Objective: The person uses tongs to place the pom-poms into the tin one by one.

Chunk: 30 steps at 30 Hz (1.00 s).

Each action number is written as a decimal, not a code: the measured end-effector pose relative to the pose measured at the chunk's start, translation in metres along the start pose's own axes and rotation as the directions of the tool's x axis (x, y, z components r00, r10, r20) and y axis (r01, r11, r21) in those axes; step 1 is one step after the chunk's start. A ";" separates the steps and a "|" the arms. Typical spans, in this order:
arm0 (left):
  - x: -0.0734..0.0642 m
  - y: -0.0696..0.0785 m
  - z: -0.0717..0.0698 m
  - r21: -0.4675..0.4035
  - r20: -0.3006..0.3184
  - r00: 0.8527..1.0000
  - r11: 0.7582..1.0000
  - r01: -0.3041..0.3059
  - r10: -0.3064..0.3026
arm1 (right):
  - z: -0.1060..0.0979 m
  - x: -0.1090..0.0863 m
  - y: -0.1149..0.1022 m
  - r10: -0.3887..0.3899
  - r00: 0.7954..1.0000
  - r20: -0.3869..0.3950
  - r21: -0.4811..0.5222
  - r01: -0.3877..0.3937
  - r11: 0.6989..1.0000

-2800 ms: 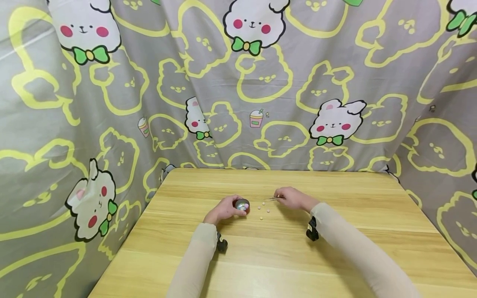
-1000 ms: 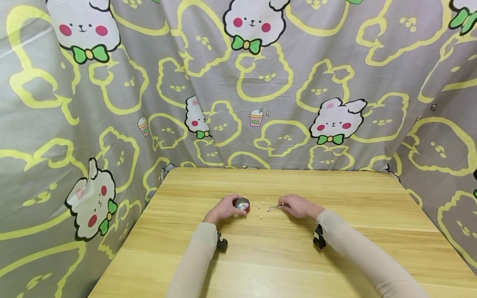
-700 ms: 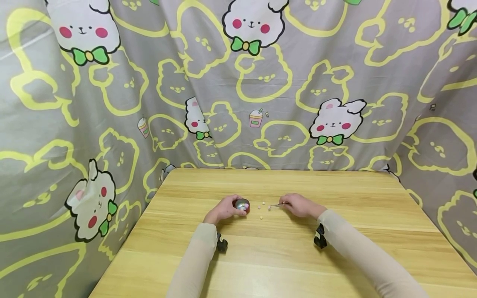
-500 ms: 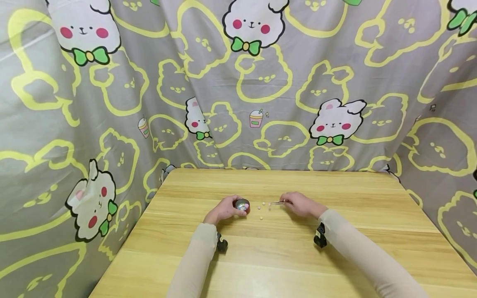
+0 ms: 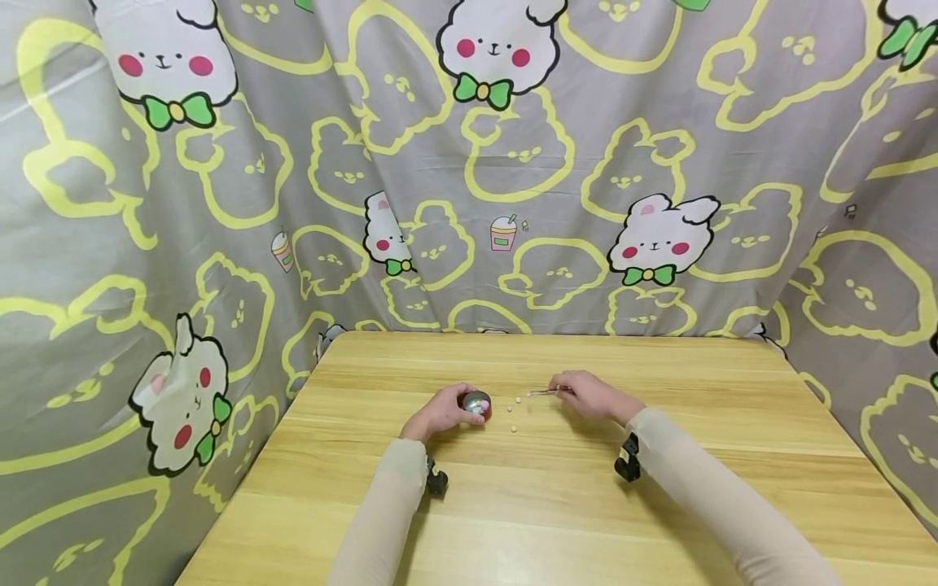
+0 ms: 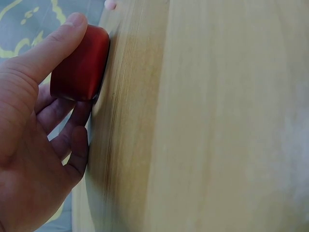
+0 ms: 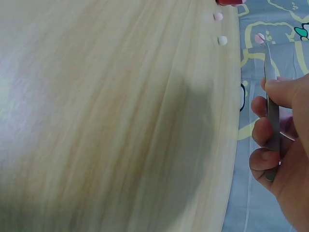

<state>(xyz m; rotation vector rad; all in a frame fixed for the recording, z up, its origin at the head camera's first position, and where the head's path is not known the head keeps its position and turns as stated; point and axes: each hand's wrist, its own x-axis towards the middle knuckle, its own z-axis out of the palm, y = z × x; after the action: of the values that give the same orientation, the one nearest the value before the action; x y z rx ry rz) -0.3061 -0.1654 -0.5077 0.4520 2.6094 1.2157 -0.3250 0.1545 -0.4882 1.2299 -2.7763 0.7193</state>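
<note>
My left hand (image 5: 442,408) grips a small round red container (image 6: 83,67) on the table, thumb on the near side and fingers around the far side. In the head view its open top shows a shiny inside with small pale and pink pieces. My right hand (image 5: 589,395) pinches metal tweezers (image 7: 273,116), whose tips point left. Between the tips sits a pink bead (image 7: 259,38), held above the tabletop. Left of the tweezers, a white bead (image 7: 222,40), a pink bead (image 7: 218,16) and a yellowish bead (image 5: 514,429) lie on the wood, beside the container.
The wooden table (image 5: 557,513) runs back to a grey curtain (image 5: 440,163) with yellow outlines and white cartoon animals. More curtain hangs on the left and right sides. A black wrist camera (image 5: 628,458) is strapped to the right forearm, and another (image 5: 436,480) to the left.
My right hand has lowered the tweezers to the rightmost bead, picked it up and raised it up and back off the table. My left hand and the container stay put.
</note>
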 end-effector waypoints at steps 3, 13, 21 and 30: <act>0.000 -0.001 -0.001 -0.001 -0.001 1.000 1.000 -0.001 0.001 | 0.000 0.004 0.000 -0.015 1.000 -0.012 -0.005 0.015 1.000; -0.001 -0.001 -0.002 -0.008 -0.003 1.000 1.000 -0.001 0.001 | 0.000 0.019 -0.008 -0.024 1.000 0.000 0.009 0.024 1.000; 0.001 -0.003 -0.002 -0.001 -0.006 1.000 1.000 0.000 0.000 | 0.003 0.032 -0.017 -0.060 0.998 -0.016 0.006 0.060 0.998; 0.001 -0.002 0.000 -0.007 -0.003 1.000 1.000 -0.013 0.013 | 0.005 0.045 -0.031 -0.083 0.996 -0.013 -0.008 0.083 0.997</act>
<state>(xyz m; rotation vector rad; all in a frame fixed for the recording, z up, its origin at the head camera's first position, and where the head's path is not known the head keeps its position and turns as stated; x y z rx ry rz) -0.3072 -0.1668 -0.5094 0.4676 2.6076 1.2305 -0.3338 0.1028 -0.4716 1.3244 -2.6965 0.7073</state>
